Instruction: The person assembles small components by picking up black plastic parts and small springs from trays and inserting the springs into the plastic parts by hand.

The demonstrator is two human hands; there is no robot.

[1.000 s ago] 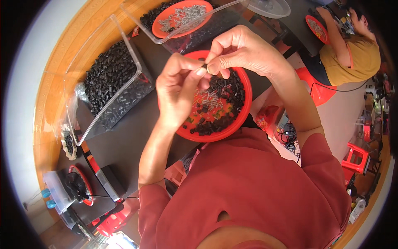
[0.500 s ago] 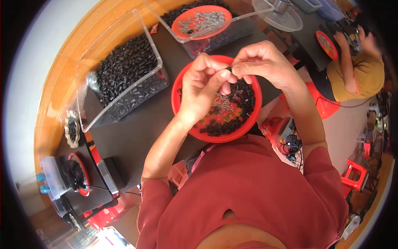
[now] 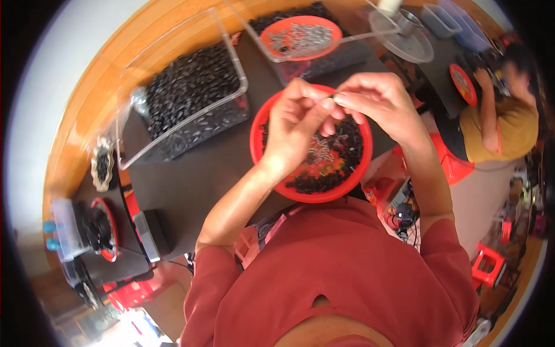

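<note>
Over the far half of a round red tray (image 3: 367, 159), my left hand (image 3: 298, 127) and my right hand (image 3: 378, 104) meet fingertip to fingertip. Both are closed in a pinch. A tiny dark piece shows between the fingertips, mostly covered, and its kind is too small to make out. Beneath the hands the tray holds small black plastic parts (image 3: 315, 182), heaped around its edge. Silver screw-like metal pieces (image 3: 321, 150) lie in the middle of it.
A clear bin (image 3: 243, 92) of black parts stands to the left. Behind, a red plate (image 3: 269, 49) of silver pieces rests on another bin. At the far right a person (image 3: 500, 127) sits by a red plate (image 3: 462, 84). A red stool (image 3: 487, 265) stands lower right.
The view has shifted slightly, so the tray and bins appear further right and a little lower. My hands keep their pinch together at the fingertips.
</note>
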